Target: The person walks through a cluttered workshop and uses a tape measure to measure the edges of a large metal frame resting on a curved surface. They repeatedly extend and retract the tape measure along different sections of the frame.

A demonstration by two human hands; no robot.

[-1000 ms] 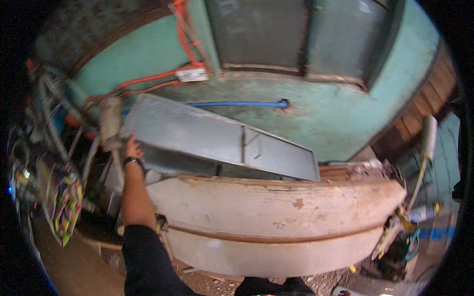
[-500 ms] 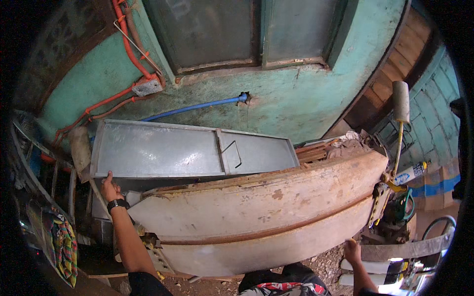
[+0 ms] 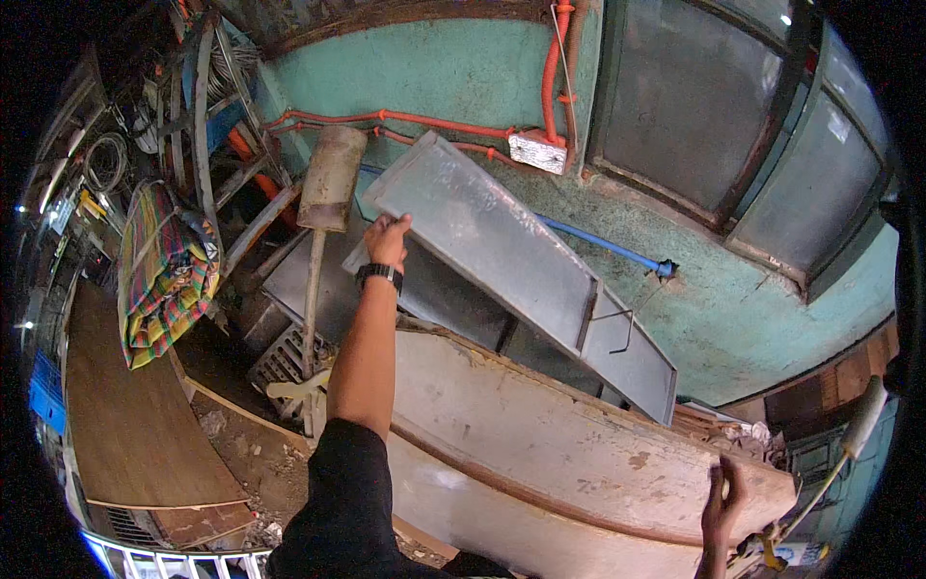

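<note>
My left hand [image 3: 388, 241] grips the near left edge of a long grey sheet-metal panel [image 3: 482, 227] with a bent wire handle. The panel slants, its left end raised and its right end low behind a worn, whitish wooden board [image 3: 540, 415]. More grey metal shows in shadow under the panel. My right hand [image 3: 723, 497] is in front of the board near its right end, fingers partly curled and apart, with nothing visible in it. Whether that hand touches the board is unclear.
A paint roller [image 3: 330, 183] stands upright left of my arm; another roller [image 3: 865, 415] is at far right. Beyond lie a ladder [image 3: 204, 125], a plaid bundle [image 3: 169, 280] and a brown plywood sheet [image 3: 135, 405]. A blue pipe [image 3: 608, 243] leaves the green wall behind.
The view has swung left. My left hand has lifted the metal panel's left end, tilting it. My right hand has risen from below the board's right end to in front of it.
</note>
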